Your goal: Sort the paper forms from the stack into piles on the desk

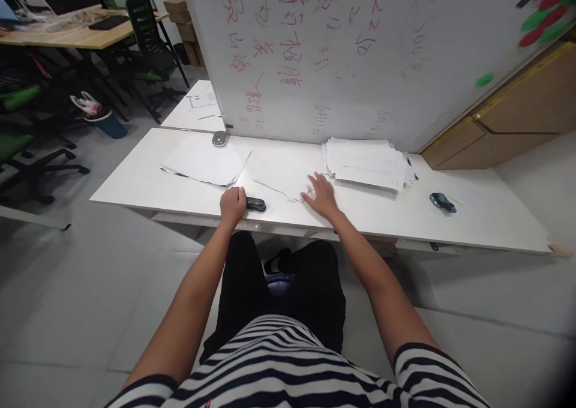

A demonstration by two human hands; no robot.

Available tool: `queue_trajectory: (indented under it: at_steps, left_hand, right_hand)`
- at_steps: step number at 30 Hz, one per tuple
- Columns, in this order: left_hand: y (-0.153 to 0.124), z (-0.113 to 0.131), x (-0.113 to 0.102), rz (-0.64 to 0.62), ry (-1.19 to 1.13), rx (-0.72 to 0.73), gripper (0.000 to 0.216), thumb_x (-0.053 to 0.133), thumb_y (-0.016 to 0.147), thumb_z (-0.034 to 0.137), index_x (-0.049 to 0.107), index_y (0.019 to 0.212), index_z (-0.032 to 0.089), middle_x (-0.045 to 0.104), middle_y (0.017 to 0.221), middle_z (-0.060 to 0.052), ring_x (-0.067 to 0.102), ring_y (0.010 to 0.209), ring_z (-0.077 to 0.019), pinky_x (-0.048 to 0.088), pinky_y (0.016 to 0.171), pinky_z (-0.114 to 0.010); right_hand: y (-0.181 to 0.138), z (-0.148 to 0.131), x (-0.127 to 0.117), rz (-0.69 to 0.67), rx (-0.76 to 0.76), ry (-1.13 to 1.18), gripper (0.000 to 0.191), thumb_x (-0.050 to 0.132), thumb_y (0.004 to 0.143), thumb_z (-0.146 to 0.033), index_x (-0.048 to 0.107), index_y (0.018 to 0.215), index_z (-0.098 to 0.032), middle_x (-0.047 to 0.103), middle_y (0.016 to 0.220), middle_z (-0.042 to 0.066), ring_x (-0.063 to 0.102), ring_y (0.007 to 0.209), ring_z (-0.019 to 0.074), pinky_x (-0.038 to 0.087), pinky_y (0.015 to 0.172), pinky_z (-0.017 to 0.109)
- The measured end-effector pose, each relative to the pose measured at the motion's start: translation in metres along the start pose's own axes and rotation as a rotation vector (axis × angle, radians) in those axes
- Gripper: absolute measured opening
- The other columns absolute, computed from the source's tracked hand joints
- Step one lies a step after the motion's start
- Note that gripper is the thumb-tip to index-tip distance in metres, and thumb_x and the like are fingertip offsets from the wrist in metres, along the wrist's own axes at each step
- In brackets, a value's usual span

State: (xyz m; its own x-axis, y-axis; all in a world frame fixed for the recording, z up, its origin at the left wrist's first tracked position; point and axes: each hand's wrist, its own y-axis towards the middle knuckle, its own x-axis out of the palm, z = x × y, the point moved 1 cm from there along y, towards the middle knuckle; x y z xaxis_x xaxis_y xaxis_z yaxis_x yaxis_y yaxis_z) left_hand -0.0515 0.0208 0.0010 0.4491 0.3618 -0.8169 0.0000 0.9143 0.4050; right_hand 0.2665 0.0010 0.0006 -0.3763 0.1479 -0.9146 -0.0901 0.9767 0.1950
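Note:
My left hand (233,205) is closed around one end of a black stapler (256,204), which rests on the white table near its front edge. The stapler's other end sticks out to the right of my fist. My right hand (320,195) has its fingers spread over the table, at the right side of a white paper (283,171) lying between the two hands. Some thin dark lines show along that paper's near edge. To the left lies a loose pile of white sheets (207,163). A thicker stack of papers (366,163) sits just right of my right hand.
A whiteboard (306,54) with red writing stands along the table's back edge. A small dark-blue object (443,203) lies on the right of the white table (486,216). At the back left is a small grey rounded case (219,138). Cardboard boxes (508,105) stand at right.

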Motion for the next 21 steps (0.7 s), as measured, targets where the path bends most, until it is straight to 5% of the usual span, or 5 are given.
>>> queue_trajectory:
  at_steps: [3, 7, 16, 21]
  left_hand:
    - [-0.001, 0.000, -0.001, 0.007, -0.010, 0.005, 0.035, 0.030, 0.095, 0.031, 0.040, 0.062, 0.022, 0.051, 0.066, -0.005, 0.048, 0.070, -0.0193, 0.027, 0.065, -0.033]
    - [-0.001, 0.001, -0.002, 0.006, -0.016, -0.003, 0.035, 0.030, 0.095, 0.031, 0.039, 0.062, 0.022, 0.051, 0.066, -0.005, 0.048, 0.070, -0.0191, 0.027, 0.065, -0.033]
    - [-0.002, 0.001, -0.002, 0.013, -0.011, 0.007, 0.035, 0.029, 0.095, 0.031, 0.036, 0.062, 0.023, 0.049, 0.066, -0.004, 0.047, 0.069, -0.0191, 0.026, 0.064, -0.033]
    - [-0.003, 0.001, -0.003, 0.007, -0.020, -0.012, 0.035, 0.028, 0.095, 0.032, 0.035, 0.062, 0.023, 0.050, 0.066, -0.004, 0.047, 0.069, -0.0190, 0.026, 0.064, -0.033]
  right_hand:
    - [0.004, -0.027, 0.024, -0.154, 0.001, 0.000, 0.072, 0.041, 0.085, -0.066, 0.033, 0.144, -0.025, 0.022, 0.155, 0.008, 0.016, 0.143, 0.0305, 0.009, 0.113, 0.058]
    - [0.000, -0.031, 0.030, -0.077, 0.036, -0.005, 0.066, 0.037, 0.088, -0.065, 0.042, 0.139, -0.024, 0.030, 0.152, 0.008, 0.024, 0.140, 0.0301, 0.008, 0.112, 0.059]
    - [-0.011, -0.032, 0.032, 0.157, -0.060, 0.005, 0.040, 0.029, 0.097, -0.023, 0.061, 0.118, -0.015, 0.062, 0.125, 0.011, 0.054, 0.120, 0.0212, 0.035, 0.105, 0.038]
    - [-0.012, -0.028, 0.032, 0.146, -0.007, -0.002, 0.038, 0.032, 0.097, -0.027, 0.062, 0.117, -0.016, 0.066, 0.118, 0.011, 0.059, 0.111, 0.0227, 0.044, 0.092, 0.034]
